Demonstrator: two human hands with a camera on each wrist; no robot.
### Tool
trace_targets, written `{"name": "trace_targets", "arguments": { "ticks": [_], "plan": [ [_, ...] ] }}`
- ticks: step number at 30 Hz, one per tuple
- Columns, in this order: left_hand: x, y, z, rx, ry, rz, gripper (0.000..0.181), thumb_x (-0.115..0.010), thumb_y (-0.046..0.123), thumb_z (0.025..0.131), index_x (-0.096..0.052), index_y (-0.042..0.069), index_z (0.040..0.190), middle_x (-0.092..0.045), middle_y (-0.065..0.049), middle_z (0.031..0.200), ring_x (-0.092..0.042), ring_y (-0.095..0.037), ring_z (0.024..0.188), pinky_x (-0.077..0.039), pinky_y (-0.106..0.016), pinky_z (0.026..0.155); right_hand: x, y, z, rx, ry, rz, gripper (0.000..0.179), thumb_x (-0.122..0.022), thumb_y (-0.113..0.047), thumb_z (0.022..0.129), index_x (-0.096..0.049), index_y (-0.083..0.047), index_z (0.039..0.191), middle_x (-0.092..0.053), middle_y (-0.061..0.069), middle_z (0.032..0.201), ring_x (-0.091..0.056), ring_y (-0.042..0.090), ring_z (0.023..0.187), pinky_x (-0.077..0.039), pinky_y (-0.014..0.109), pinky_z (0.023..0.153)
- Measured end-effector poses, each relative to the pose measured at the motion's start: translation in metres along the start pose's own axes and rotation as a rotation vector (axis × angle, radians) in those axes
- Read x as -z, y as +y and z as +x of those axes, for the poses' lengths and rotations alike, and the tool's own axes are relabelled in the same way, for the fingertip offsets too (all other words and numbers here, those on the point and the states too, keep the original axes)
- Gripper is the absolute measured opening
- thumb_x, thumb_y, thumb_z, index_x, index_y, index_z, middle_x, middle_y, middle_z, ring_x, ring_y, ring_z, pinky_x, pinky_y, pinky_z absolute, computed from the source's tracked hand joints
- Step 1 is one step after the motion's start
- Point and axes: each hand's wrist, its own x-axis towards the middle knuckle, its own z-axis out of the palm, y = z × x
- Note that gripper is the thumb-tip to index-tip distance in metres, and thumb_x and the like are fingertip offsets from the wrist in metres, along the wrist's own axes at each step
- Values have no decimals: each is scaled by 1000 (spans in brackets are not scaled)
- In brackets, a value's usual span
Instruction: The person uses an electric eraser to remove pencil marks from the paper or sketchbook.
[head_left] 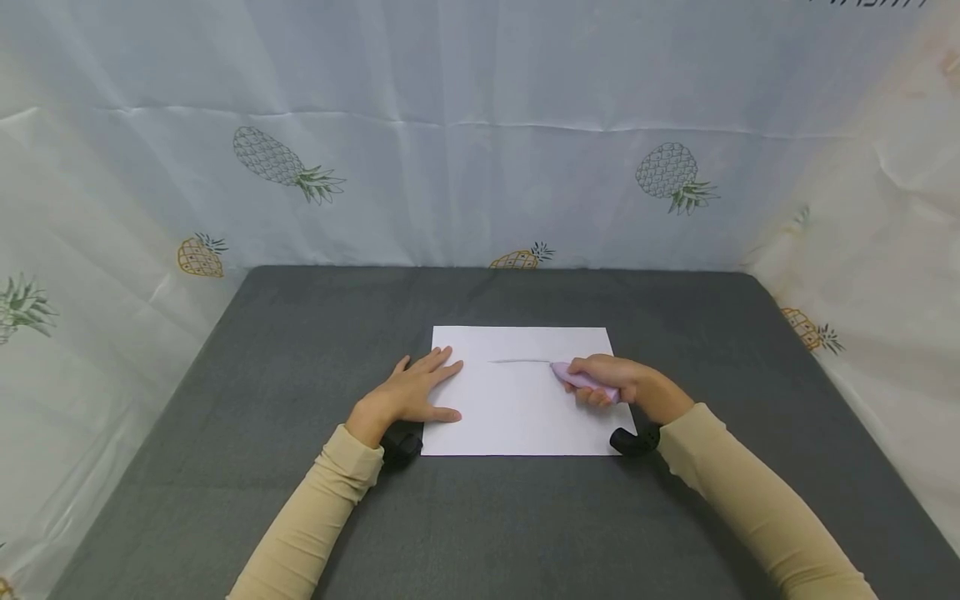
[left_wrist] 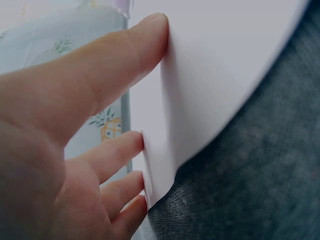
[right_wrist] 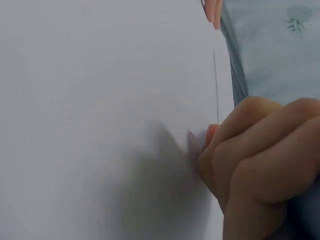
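Note:
A white sheet of paper (head_left: 517, 421) lies on the dark grey table. My left hand (head_left: 414, 390) rests on its left edge with the fingers spread; in the left wrist view the thumb and fingertips touch the paper. My right hand (head_left: 611, 379) grips a lilac tool (head_left: 592, 383) with a tapered tip, whose exact kind I cannot tell. The tip meets the right end of a thin straight line (head_left: 517, 361) across the upper part of the sheet. In the right wrist view the curled right fingers (right_wrist: 265, 145) hide the tool, and the thin line (right_wrist: 216, 85) runs away from them.
The dark grey tabletop (head_left: 337, 333) surrounds the sheet. A white curtain (head_left: 450, 183) with pineapple prints stands behind the table and along both sides. Black wrist gear (head_left: 633, 440) sits under the right wrist, over the sheet's lower right corner.

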Motion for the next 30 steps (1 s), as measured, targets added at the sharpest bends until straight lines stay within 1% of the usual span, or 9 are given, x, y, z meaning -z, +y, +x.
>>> {"name": "trace_targets", "arguments": {
  "ticks": [8,14,20,30],
  "plan": [
    [0,1,0,2,-1,-3,85,-68,49,85,-29,17,153,-14,-10,165,-14,-30,153,-7,-64,120,-4,-2,1,-13,50,10,25,-28,-23,101,-43,-4,97,-41,-7,59,-33,-2,39,-30,10,38],
    [1,2,0,5,0,1,85,-68,50,85,-29,18,153,-15,-9,165,-14,-30,153,-8,-64,120,-6,-4,3,-11,89,-6,24,-28,-24,100,-42,-4,96,-39,-7,59,-31,-2,40,-29,11,38],
    [1,2,-1,6,-1,5,84,-67,50,85,-29,18,153,-14,-9,165,-14,-30,153,-8,-64,120,-5,-5,4,-9,73,-19,23,-29,-22,100,-41,-4,96,-40,-7,59,-31,-3,40,-30,10,38],
    [1,2,-1,12,-1,6,84,-67,50,85,-29,18,153,-14,-9,165,-13,-29,154,-8,-63,120,-6,-7,4,-24,90,-27,24,-27,-23,101,-41,-5,93,-40,-8,58,-32,-3,41,-31,9,38]
  ]
}}
